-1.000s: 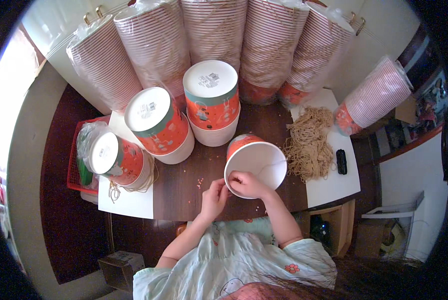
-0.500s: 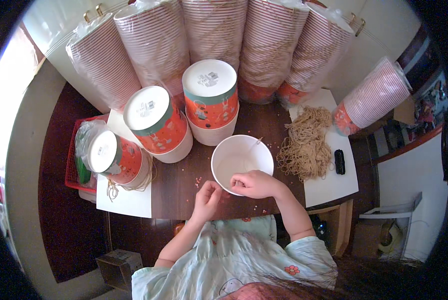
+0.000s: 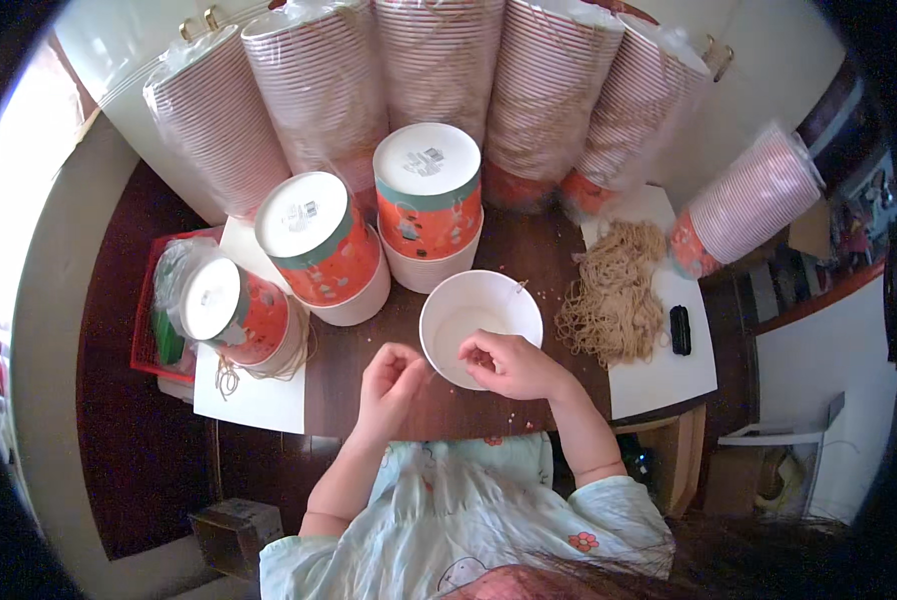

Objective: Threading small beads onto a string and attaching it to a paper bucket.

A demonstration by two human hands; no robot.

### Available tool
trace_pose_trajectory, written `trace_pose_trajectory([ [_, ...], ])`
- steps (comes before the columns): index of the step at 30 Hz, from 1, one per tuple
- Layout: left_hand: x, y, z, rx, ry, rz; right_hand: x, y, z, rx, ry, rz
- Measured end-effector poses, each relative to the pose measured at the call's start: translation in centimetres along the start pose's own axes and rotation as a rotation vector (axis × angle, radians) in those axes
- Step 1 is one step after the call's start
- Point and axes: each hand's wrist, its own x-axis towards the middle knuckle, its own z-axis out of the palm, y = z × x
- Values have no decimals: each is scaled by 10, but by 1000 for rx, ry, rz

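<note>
A white paper bucket (image 3: 453,347) stands upright, its mouth facing up, on the dark table in front of me. A bit of tan string (image 3: 522,287) shows at its far right rim. My right hand (image 3: 512,366) reaches over the near right rim, its fingers curled together above the opening. My left hand (image 3: 392,388) is just left of the bucket, thumb and fingers pinched together. Whatever lies between the fingers of either hand is too small to make out. A heap of tan strings (image 3: 617,295) lies to the right of the bucket.
Upside-down stacks of printed orange buckets (image 3: 429,215) stand behind and left. Tall wrapped bucket stacks (image 3: 314,90) line the back, with another wrapped stack (image 3: 744,205) at right. A black object (image 3: 680,330) lies beside the strings. A red basket (image 3: 144,335) is at far left.
My left hand has moved slightly left and up, away from the bucket's rim. My right hand has lifted a little, and its fingers are more raised. The whole view has shifted slightly.
</note>
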Motion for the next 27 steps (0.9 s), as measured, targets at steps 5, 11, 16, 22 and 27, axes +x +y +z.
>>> trace_pose_trajectory([
  [5,24,-12,4,200,-90,42,7,-7,-3,1,-21,-210],
  [11,19,-12,10,132,-231,21,14,-4,-4,27,42,-278],
  [16,19,-13,8,208,-222,40,13,3,-1,-83,109,-235],
  [22,19,-12,0,39,-197,-75,8,15,9,-274,202,-298],
  [27,17,-12,-4,-10,-201,-42,4,22,14,-310,167,-255],
])
